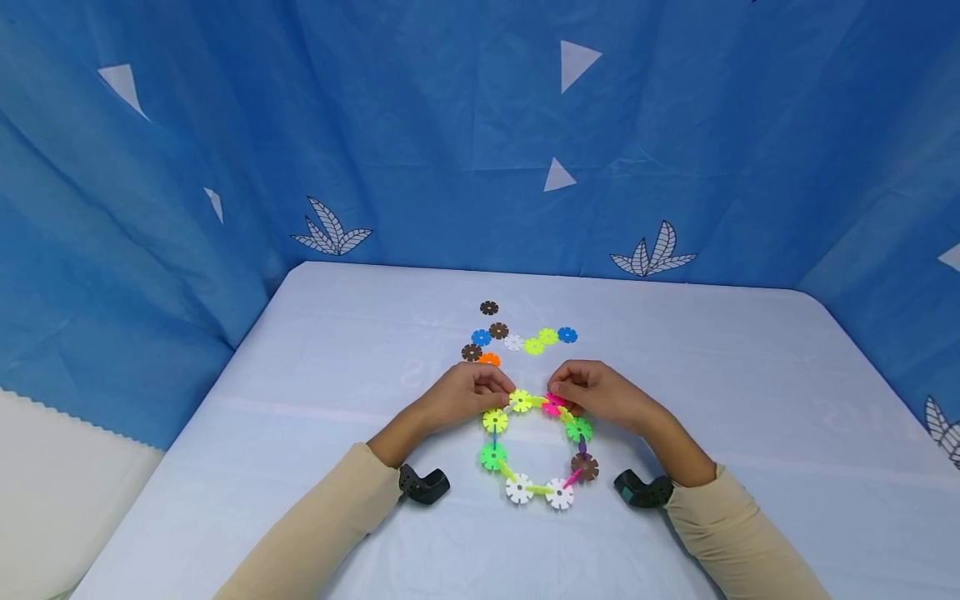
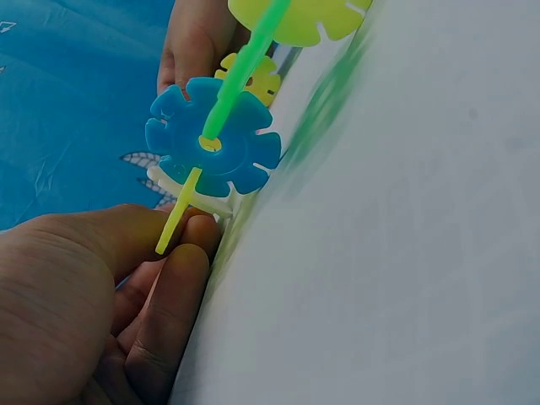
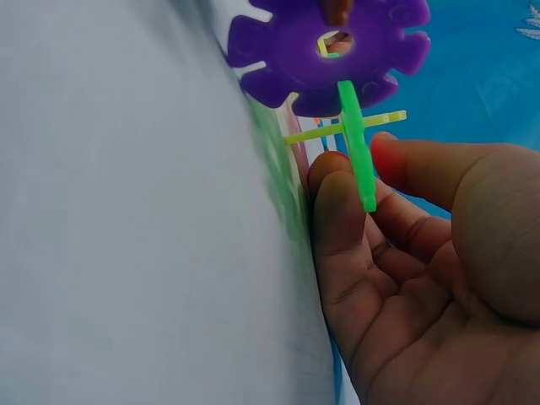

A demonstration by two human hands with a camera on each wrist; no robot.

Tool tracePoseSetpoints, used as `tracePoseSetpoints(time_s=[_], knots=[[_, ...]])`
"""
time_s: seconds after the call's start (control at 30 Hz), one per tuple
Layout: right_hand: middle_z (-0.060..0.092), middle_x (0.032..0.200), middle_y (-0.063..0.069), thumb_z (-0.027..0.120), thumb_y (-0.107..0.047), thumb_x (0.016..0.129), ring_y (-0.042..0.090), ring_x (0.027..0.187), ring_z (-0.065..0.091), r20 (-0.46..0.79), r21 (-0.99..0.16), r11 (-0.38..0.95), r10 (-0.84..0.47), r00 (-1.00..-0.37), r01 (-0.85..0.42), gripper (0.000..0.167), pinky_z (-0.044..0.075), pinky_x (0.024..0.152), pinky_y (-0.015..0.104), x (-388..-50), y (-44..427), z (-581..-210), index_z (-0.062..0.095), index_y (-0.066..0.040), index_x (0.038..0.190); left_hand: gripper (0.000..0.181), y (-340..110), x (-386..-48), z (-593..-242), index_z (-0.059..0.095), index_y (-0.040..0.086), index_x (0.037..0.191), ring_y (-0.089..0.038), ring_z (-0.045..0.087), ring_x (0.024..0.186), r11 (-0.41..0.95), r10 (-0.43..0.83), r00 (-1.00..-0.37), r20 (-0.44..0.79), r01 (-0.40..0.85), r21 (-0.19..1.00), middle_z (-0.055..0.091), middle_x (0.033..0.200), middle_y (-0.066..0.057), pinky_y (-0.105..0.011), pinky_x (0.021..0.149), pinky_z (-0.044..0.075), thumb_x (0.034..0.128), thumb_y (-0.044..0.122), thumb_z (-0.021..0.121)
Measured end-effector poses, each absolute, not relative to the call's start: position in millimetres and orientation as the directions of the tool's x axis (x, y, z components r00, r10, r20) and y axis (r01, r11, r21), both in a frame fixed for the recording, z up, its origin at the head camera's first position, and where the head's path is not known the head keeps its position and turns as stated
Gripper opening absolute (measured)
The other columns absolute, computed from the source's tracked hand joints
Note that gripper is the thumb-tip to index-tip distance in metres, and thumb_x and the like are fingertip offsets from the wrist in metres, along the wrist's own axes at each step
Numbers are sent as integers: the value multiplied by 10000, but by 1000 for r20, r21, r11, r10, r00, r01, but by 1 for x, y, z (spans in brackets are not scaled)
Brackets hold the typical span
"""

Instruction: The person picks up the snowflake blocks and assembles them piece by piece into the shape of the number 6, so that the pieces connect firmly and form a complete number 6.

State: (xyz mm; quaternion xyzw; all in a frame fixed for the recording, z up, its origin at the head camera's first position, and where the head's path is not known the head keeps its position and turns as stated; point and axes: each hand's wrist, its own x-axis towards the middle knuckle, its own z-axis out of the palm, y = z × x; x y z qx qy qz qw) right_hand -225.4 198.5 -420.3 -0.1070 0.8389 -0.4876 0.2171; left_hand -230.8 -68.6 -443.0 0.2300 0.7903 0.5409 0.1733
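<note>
A closed ring of linked notched discs lies on the white table (image 1: 300,333), with a white disc (image 1: 559,493) at its near side and a brown disc (image 1: 585,467) at its right. My left hand (image 1: 465,396) pinches the ring's upper left, by a yellow disc (image 1: 495,421); the left wrist view has a blue disc (image 2: 211,139) just above those fingers. My right hand (image 1: 603,392) grips the pink disc (image 1: 553,405) at the upper right. A purple disc (image 3: 329,63) and a green disc (image 3: 358,152) partly cover that grip in the right wrist view.
Beyond the ring lie several loose discs, among them a dark brown one (image 1: 489,308), an orange one (image 1: 490,359), a white one (image 1: 513,342) and a blue one (image 1: 567,335). A blue curtain (image 1: 450,125) hangs behind the table.
</note>
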Motion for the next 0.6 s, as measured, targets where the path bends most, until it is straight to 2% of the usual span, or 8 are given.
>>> tracePoseSetpoints(time_s=[0.6], knots=[[627, 842, 85, 637, -168, 1015, 253, 745, 581, -262, -859, 511, -389, -883, 30, 116, 519, 702, 324, -224, 197, -419, 677, -68, 1057, 101, -68, -231, -444, 750, 104, 1043, -180, 647, 848, 325, 543, -839, -32, 174, 930, 694, 918, -6, -300, 768, 538, 951, 88, 711]])
